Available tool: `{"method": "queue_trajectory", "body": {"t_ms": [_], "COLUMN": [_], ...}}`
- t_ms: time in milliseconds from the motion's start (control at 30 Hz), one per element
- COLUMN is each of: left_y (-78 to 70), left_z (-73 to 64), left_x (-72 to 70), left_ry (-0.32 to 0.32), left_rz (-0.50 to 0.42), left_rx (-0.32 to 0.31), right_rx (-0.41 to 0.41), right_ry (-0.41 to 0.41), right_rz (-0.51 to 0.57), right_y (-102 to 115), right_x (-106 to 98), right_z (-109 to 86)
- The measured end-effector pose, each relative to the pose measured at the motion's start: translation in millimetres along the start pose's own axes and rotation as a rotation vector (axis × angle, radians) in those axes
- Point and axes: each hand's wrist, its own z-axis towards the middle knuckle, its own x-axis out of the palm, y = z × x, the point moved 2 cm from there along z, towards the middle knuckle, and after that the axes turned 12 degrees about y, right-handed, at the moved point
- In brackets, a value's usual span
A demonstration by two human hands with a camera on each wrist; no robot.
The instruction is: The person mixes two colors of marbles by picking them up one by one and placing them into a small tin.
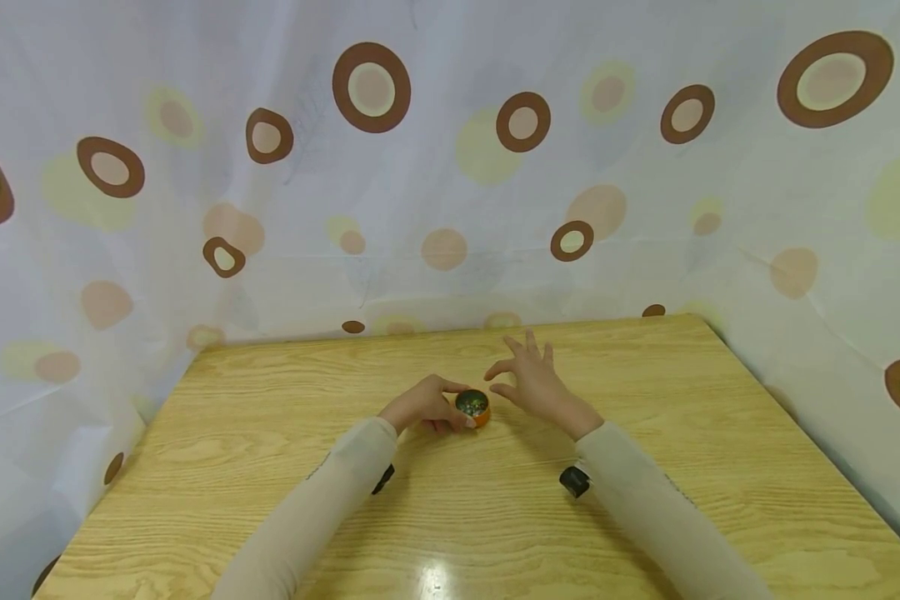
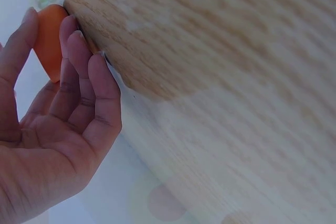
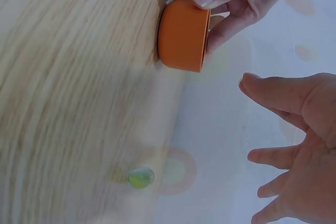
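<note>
A small round orange bowl point(image 1: 483, 417) with a dark inside sits on the wooden table, holding several small shiny pieces that look like glass marbles. My left hand point(image 1: 429, 403) grips its side between thumb and fingers; in the left wrist view the orange wall point(image 2: 50, 40) shows between them. To the right of the bowl, apart from it, my right hand point(image 1: 534, 382) hovers with fingers spread and nothing held. The right wrist view shows a yellow-green glass marble point(image 3: 141, 177) lying on the table beyond the bowl; in the head view I cannot make it out.
The wooden table point(image 1: 270, 433) reaches back to a white curtain point(image 1: 420, 175) with brown and yellow circles, which also hangs along both sides. A dark wrist device point(image 1: 574, 481) sits below the right cuff, and another below the left.
</note>
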Motion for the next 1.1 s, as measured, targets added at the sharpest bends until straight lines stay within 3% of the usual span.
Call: {"method": "queue_trajectory", "body": {"t_ms": [567, 1100], "left_y": [0.7, 2.6], "left_z": [-0.1, 0.9], "left_x": [-1.9, 0.7], "left_ry": [-0.009, 0.014], "left_rz": [0.007, -0.024], "left_rx": [0.024, 0.032], "right_rx": [0.076, 0.186], "right_ry": [-0.015, 0.082], "right_rz": [0.017, -0.031], "right_y": [-22, -46], "right_x": [-16, -11], "right_z": [-1.0, -17.0]}}
